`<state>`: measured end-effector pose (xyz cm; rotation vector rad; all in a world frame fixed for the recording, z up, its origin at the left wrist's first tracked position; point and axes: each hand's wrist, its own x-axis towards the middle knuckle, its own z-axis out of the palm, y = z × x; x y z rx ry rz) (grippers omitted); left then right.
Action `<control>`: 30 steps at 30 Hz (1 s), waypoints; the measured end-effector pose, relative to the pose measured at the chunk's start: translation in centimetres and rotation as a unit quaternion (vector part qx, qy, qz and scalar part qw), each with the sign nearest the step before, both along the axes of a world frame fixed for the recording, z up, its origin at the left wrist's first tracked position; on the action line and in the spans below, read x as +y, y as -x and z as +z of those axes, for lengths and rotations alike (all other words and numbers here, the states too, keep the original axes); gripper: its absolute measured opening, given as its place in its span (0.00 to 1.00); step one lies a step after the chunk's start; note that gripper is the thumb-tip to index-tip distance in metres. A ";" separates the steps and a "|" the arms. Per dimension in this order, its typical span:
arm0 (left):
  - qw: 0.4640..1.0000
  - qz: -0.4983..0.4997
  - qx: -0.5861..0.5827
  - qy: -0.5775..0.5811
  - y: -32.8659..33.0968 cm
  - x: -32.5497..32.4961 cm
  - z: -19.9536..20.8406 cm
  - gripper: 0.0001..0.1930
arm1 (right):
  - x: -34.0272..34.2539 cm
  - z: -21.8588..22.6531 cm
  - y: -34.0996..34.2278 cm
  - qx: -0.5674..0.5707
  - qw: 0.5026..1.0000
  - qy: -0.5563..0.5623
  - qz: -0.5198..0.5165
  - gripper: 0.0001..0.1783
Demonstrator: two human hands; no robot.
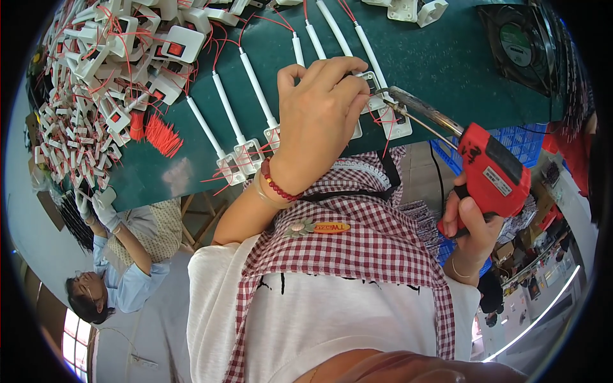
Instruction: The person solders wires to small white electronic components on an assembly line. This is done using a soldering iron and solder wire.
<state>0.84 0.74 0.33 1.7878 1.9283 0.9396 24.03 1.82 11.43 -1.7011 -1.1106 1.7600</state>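
My left hand [319, 108], with a red bead bracelet at the wrist, is curled over a white plastic part [369, 83] at the edge of the green table [434, 57] and pins it down. My right hand [472, 230] grips the handle of a red soldering gun [495, 169]. The gun's metal barrel [421, 110] reaches up and left, and its tip sits right by my left fingertips. Thin red wires [386, 118] loop around another white part [399, 127] just below the tip. More white long-stemmed parts [239, 150] lie in a row to the left.
A big heap of white parts with red wires [96, 76] covers the table's left, with a bundle of cut red wires [159, 135] beside it. A black fan [518, 41] stands at the right. A blue crate [527, 143] sits below the table. Another person with white gloves [105, 214] works at lower left.
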 end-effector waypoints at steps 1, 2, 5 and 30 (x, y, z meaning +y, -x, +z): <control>1.000 0.000 0.000 0.001 0.0 0.0 0.0 0.04 | 0.0 0.1 0.1 0.000 1.000 0.000 0.000 0.17; 1.000 0.001 0.000 0.001 0.0 0.0 0.0 0.04 | 0.1 0.2 0.2 0.001 1.000 -0.004 -0.004 0.17; 1.000 0.002 0.004 0.003 0.1 0.0 0.0 0.04 | 0.2 0.2 0.3 0.001 1.000 -0.010 -0.009 0.17; 0.998 0.039 0.043 0.006 1.9 -1.6 2.4 0.07 | -0.1 -0.8 0.4 0.055 0.997 -0.044 -0.024 0.16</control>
